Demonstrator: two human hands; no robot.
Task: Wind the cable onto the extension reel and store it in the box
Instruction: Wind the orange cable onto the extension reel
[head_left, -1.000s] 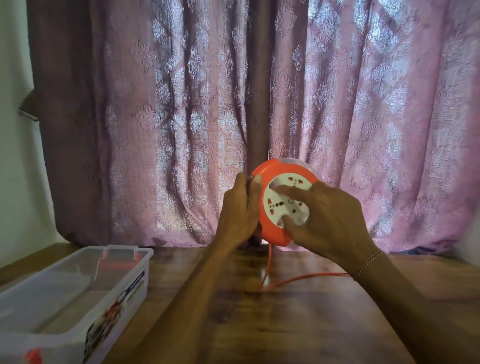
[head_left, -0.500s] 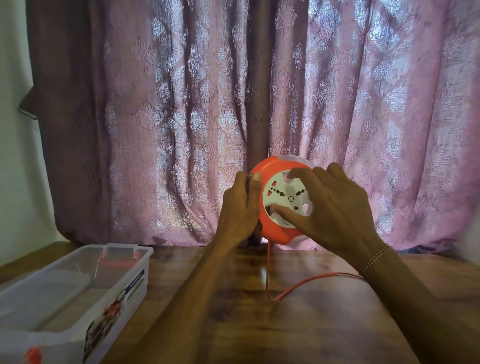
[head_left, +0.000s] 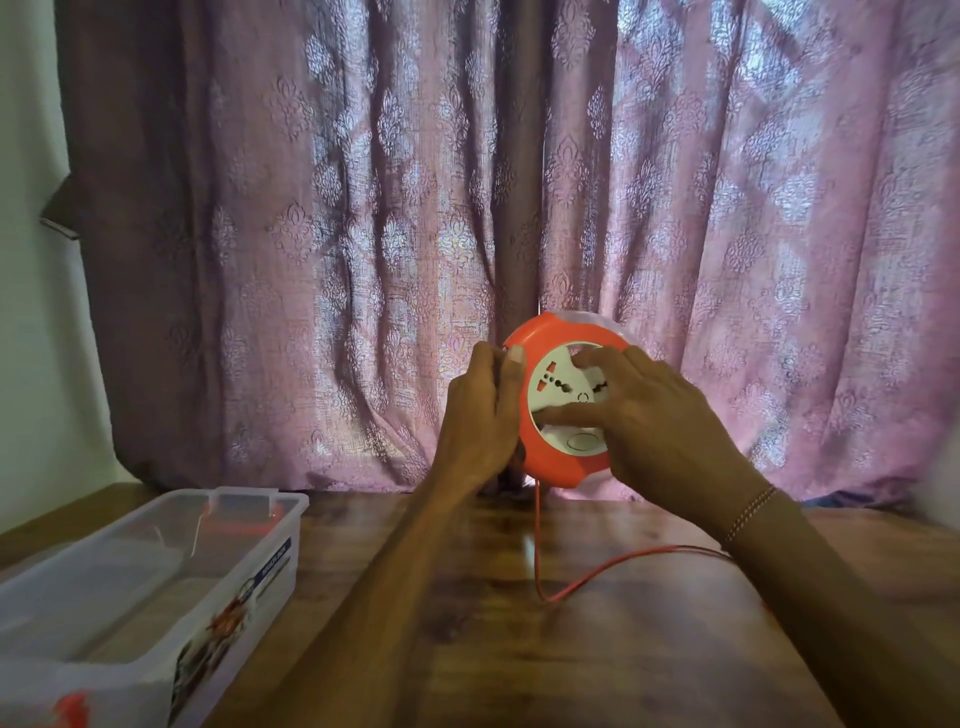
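A round orange extension reel (head_left: 550, 462) with a white socket face is held upright above the wooden table (head_left: 597, 654), in front of the curtain. My left hand (head_left: 480, 421) grips its left rim. My right hand (head_left: 644, 415) presses on the white centre disc, thumb and fingers spread across it. A thin orange cable (head_left: 582, 577) drops from the reel's underside, loops on the table and runs right behind my right forearm. The clear plastic box (head_left: 249, 566) lies open at the lower left.
A pink patterned curtain (head_left: 363, 234) hangs close behind the reel and meets the table's far edge. A white wall (head_left: 31, 312) stands at the left. A thin bracelet sits on my right wrist.
My right hand has turned round on the white disc, its fingers swinging from the top toward the middle. The socket face has rotated with it, and the cable loop on the table has shifted.
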